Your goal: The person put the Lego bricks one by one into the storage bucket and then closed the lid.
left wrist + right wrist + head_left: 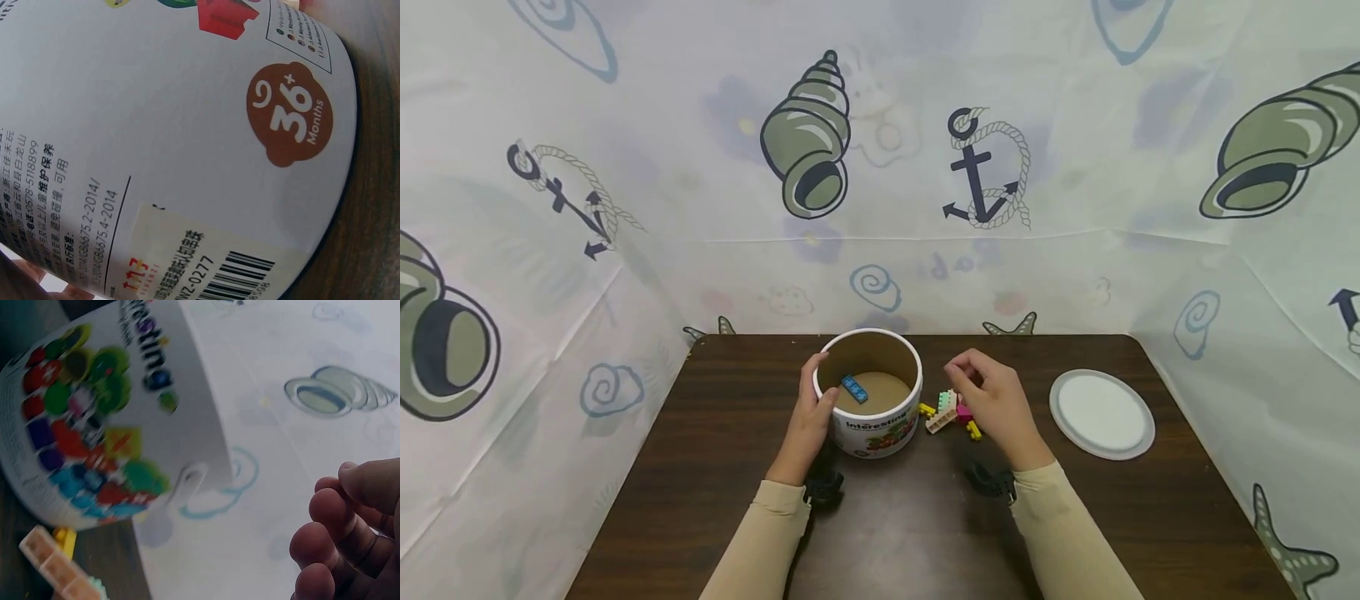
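My left hand (pixel 807 421) grips the near left side of a white printed bucket (pixel 872 443), thumb at the rim. Inside the bucket a blue toy brick (pixel 854 388) lies on the brown bottom. To the bucket's right is a small pile of toy bricks: a peach one (pixel 942 419), a mint-green one (pixel 947 401), a magenta one (pixel 963 412) and yellow ones (pixel 974 431). Over the pile's right side hovers my right hand (pixel 997 407), fingers loosely bent, thumb near the index finger. Nothing shows between its fingertips in the right wrist view. Bucket print and a barcode label (pixel 237 275) fill the left wrist view.
A round white lid (pixel 1102 414) lies on the dark wooden table (pixel 715 500), right of my right hand. White cloth (pixel 895 183) printed with shells and anchors hangs behind the table and at both sides.
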A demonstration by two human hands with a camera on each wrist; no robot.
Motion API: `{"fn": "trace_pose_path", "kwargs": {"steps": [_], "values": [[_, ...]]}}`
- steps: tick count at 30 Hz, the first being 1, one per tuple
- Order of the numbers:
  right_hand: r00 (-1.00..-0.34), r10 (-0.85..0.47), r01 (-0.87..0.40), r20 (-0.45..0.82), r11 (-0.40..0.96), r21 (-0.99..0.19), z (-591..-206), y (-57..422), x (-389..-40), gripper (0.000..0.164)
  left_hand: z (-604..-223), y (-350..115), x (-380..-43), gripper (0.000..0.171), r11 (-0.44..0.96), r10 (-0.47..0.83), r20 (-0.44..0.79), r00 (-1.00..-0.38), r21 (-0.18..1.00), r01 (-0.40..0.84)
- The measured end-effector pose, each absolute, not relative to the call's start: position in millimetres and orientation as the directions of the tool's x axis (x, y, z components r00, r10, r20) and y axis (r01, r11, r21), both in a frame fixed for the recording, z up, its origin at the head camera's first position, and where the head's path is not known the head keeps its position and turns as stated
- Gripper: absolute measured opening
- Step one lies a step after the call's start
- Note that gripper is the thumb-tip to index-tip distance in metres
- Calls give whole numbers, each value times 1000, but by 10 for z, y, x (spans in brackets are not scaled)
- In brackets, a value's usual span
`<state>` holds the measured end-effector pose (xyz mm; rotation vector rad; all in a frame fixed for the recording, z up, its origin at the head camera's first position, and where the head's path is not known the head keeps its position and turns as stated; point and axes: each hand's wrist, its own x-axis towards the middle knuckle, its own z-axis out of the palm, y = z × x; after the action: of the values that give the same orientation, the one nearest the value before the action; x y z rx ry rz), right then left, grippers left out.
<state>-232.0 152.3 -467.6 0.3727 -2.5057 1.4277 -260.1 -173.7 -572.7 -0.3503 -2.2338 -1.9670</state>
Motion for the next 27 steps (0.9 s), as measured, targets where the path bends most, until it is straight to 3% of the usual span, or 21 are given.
{"fn": "trace_pose_path", "kwargs": {"steps": [11, 18, 27], "values": [[-973, -25, -198, 227, 588, -784, -5202, 1919, -2246, 5, -5731, -1733, -2586, 65, 117, 85, 260, -962, 956, 269], [-986, 11, -112, 164, 690, -715, -5628, 2159, -2173, 14, -5707, -1722, -2569, 64, 133, 75, 251, -965, 957, 259], [-998, 60, 51, -24, 513, -857, -6040, 2373, -2015, 38, -5697, -1743, -2554, 63, 152, 69, 244, -967, 956, 252]]}}
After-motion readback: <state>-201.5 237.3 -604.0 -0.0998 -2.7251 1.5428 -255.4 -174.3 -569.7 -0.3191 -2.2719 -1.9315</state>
